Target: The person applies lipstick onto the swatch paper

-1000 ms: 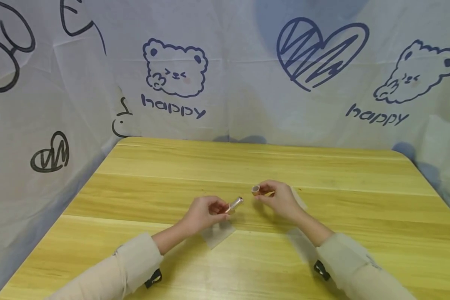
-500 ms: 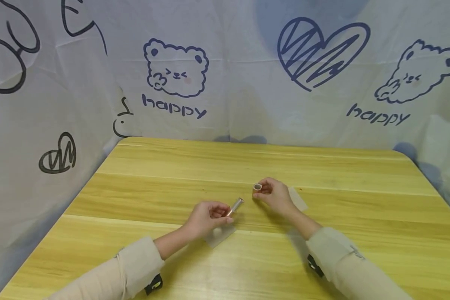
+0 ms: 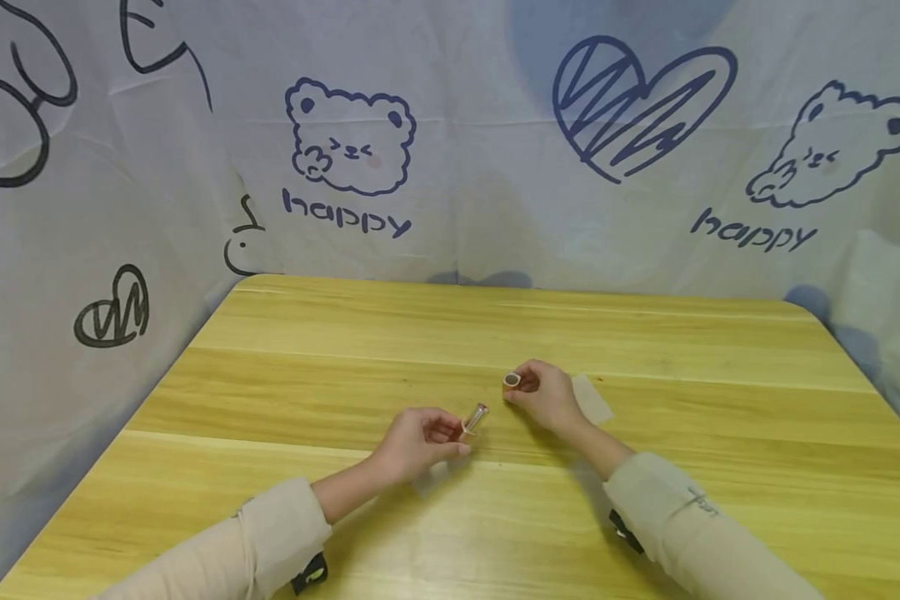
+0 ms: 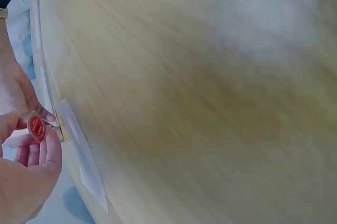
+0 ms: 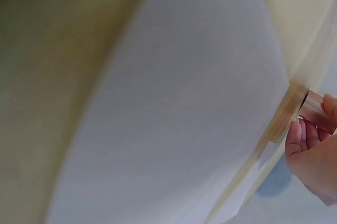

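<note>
Tube (image 3: 476, 418) and cap (image 3: 510, 386) held apart above a table (image 3: 307, 375)

The left hand (image 3: 414, 447) pinches the tube, nearer left; the right hand (image 3: 550, 398) pinches the cap, farther right. Only the left wrist view shows the tube's red end (image 4: 36, 126); only the head view, drawings (image 3: 405, 125).

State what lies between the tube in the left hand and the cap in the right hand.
In the head view, only bare table shows between the tube and the cap.
</note>
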Tool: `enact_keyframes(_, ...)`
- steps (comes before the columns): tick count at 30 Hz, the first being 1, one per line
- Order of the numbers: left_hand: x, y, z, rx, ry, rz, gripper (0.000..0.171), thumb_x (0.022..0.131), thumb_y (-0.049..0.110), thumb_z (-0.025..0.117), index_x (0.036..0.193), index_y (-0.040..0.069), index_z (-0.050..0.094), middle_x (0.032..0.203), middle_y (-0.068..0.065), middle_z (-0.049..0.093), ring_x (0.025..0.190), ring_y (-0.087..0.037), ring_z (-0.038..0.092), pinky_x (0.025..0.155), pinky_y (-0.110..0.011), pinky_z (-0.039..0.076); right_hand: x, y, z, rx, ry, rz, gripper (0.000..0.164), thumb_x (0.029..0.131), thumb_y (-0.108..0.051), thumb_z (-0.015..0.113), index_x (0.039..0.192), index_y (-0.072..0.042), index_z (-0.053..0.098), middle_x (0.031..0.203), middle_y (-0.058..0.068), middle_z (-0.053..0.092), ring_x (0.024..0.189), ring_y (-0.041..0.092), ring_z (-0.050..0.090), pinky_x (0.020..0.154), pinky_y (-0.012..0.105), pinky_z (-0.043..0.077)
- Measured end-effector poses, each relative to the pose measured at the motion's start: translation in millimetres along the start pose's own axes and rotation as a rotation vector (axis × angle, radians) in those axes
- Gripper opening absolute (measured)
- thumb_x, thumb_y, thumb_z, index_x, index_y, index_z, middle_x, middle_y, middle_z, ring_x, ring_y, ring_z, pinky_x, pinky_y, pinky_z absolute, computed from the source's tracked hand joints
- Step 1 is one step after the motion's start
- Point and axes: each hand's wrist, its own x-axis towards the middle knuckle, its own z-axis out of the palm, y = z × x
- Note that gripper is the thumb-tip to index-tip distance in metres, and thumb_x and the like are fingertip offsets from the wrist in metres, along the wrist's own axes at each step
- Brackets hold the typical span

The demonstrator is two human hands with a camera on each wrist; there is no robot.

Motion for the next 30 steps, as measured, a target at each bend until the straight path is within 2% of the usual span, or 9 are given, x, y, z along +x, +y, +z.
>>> enact_keyframes(9,0.0,1.3,3.9,-0.044,0.001,-0.003,0.025,0.078,0.003,0.072,0.097,-0.011,0.062,0.091,-0.021,0.067,0.079,-0.020,0.065,0.070,-0.020,0.055,-1.6,-1.8,3.5,-0.004,0.011,0.039,0.022,0.077,-0.001,0.072,0.095,0.004,0.061,0.093,0.016,0.065,0.082,0.022,0.061,0.076,0.030,0.054)
enact_keyframes(16,0.7,-0.8,6.8,-0.051,0.017,-0.007,0.024,0.077,0.002,0.072,0.096,-0.011,0.062,0.090,-0.020,0.067,0.077,-0.017,0.064,0.068,-0.020,0.055,-5.1,-4.8,0.3,-0.002,-0.007,0.050,0.029,0.077,-0.002,0.072,0.103,0.004,0.061,0.099,0.017,0.065,0.091,0.027,0.062,0.083,0.034,0.054)
enact_keyframes(25,2.0,1.1,9.2,-0.069,0.036,-0.001,0.023,0.077,-0.001,0.071,0.095,-0.011,0.062,0.090,-0.021,0.067,0.079,-0.019,0.065,0.069,-0.019,0.055,-10.9,-11.5,-14.7,-0.016,-0.006,-0.012,0.042,0.080,-0.011,0.072,0.115,0.007,0.057,0.112,0.022,0.063,0.103,0.034,0.060,0.088,0.040,0.052)
enact_keyframes(30,2.8,3.7,9.2,-0.082,0.049,-0.017,0.025,0.078,0.001,0.071,0.097,-0.010,0.061,0.092,-0.020,0.066,0.080,-0.018,0.065,0.071,-0.020,0.055,-15.9,-15.7,-22.8,0.004,0.033,-0.057,0.036,0.085,-0.013,0.068,0.115,0.004,0.059,0.114,0.019,0.063,0.106,0.031,0.059,0.088,0.039,0.052)
